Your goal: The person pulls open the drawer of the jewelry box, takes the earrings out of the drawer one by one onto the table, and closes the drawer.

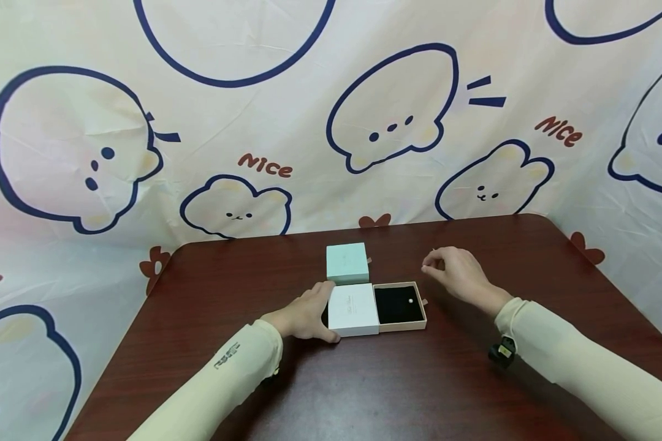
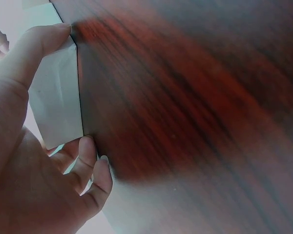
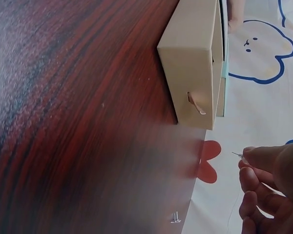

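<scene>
A white jewelry box (image 1: 353,309) lies on the table with its drawer (image 1: 399,306) pulled out to the right. A black pad fills the drawer and bears a small pearl-like bead (image 1: 410,301). My left hand (image 1: 309,311) grips the box's left end, thumb on the near side and fingers on the far side. To the right of the drawer and above the table, my right hand (image 1: 460,272) pinches a tiny stud earring (image 3: 240,156) between thumb and forefinger. Its thin metal post sticks out; the fingertips hide the rest.
A mint-green box (image 1: 347,262) with a small ribbon tab sits just behind the white box. On the dark wooden table (image 1: 331,386), a tiny silvery metal piece (image 3: 176,218) shows in the right wrist view. A patterned cloth (image 1: 309,122) hangs behind the table.
</scene>
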Motion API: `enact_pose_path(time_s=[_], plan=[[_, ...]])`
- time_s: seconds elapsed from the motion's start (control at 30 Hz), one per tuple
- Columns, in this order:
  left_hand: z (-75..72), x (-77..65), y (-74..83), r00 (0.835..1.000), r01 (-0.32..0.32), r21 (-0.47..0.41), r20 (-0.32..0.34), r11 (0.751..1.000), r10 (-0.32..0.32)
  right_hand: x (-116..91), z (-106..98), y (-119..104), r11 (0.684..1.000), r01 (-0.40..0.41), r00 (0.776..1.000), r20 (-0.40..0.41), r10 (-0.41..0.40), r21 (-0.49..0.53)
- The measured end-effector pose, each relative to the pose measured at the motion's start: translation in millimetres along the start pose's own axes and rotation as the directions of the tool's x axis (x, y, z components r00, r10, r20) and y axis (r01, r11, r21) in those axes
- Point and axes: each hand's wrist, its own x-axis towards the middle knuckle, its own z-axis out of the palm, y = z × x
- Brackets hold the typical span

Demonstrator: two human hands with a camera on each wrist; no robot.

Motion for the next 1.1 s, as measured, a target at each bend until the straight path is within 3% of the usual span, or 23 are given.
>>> enact_pose_path(time_s=[1.1], plan=[[0.0, -0.1, 0.3, 1.000, 0.001, 0.007, 0.003, 1.000, -0.001, -8, 4, 26, 0.999, -0.049, 0.998, 0.050, 0.049, -0.006]])
